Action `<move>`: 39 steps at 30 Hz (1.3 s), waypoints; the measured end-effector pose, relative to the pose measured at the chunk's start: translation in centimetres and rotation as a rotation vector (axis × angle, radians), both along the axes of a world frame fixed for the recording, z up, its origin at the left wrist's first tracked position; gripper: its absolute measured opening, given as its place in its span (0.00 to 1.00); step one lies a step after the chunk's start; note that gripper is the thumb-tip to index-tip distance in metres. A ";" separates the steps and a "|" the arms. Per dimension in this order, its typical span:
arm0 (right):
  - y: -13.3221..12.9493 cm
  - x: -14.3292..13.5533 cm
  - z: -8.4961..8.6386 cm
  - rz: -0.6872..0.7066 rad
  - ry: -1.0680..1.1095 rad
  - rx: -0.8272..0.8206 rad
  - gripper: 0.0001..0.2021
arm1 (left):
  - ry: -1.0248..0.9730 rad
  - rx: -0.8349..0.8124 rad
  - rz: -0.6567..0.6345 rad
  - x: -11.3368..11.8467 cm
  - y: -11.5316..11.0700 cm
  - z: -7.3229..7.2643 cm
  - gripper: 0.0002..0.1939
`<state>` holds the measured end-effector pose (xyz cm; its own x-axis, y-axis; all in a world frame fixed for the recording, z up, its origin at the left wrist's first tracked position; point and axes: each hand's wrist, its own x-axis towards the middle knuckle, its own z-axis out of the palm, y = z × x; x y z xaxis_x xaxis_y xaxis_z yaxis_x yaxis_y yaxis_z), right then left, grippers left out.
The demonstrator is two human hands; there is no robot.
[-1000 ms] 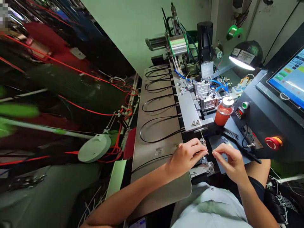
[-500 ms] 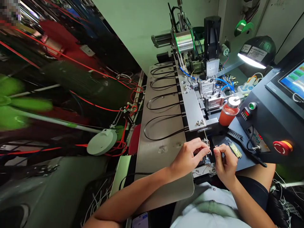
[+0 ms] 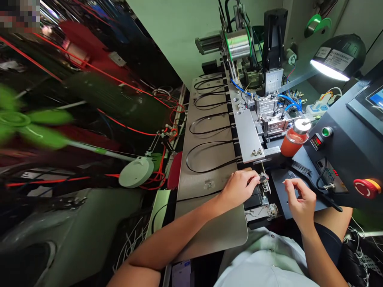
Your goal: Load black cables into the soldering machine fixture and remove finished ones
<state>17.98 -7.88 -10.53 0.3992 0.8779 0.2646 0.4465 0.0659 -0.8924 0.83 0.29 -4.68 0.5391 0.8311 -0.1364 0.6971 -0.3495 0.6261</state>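
My left hand (image 3: 241, 185) is closed in a pinch beside a small metal fixture (image 3: 263, 182) at the front end of the machine rail. A thin black cable (image 3: 197, 196) runs across the metal plate into this hand. The cable's tip is hidden by the fingers. To the right of the fixture, my right hand (image 3: 301, 201) is raised over the dark bench top, thumb and forefinger pressed together. Anything between those fingertips is too small to make out. Behind the right hand lies a black brush (image 3: 302, 169).
Several looped black cables (image 3: 209, 149) lie on the metal plate (image 3: 214, 227). An orange-red jar (image 3: 295, 139) stands by the cylinders. A solder spool (image 3: 238, 44), lit lamp (image 3: 338, 57) and control box with red stop button (image 3: 367, 188) surround the work. A green fan (image 3: 32, 119) spins at left.
My right hand has moved right, away from the fixture and my left hand. The left hand has shifted slightly, and the black cable near its wrist now runs higher across the plate.
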 end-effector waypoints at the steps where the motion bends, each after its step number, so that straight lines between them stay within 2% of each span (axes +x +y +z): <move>1: 0.0 0.0 0.0 0.004 -0.001 0.001 0.10 | 0.005 0.000 0.004 0.0 0.0 0.0 0.15; 9: 0.3 0.0 -0.4 0.070 -0.011 0.008 0.09 | 0.039 0.010 0.028 0.4 0.1 0.0 0.15; 17: 3.2 -0.5 -0.1 0.328 0.008 -0.116 0.12 | 0.055 0.046 0.028 0.9 0.1 0.1 0.14; 22: 4.1 -1.7 -0.4 0.372 0.064 -0.086 0.14 | 0.088 0.064 0.015 1.0 0.1 -0.1 0.14; 24: 4.2 -2.0 -0.8 0.375 0.150 -0.080 0.15 | 0.115 0.109 0.006 1.0 -0.1 -0.4 0.13; 27: 4.2 -2.1 -1.2 0.378 0.271 -0.082 0.15 | 0.132 0.268 0.008 0.6 -0.6 -0.9 0.11; 33: 4.3 -2.2 -1.4 0.370 0.339 -0.087 0.16 | 0.121 0.569 -0.181 -0.4 -1.4 -1.6 0.15; 39: 4.2 -2.4 -1.8 0.358 0.385 -0.091 0.16 | 0.224 0.652 -0.427 0.0 -0.9 -1.0 0.15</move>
<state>15.56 -3.72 -12.36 0.1233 0.9896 0.0743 0.0497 0.0686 -0.9964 0.81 -0.60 -5.68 0.8451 0.5094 0.1623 0.5057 -0.8602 0.0661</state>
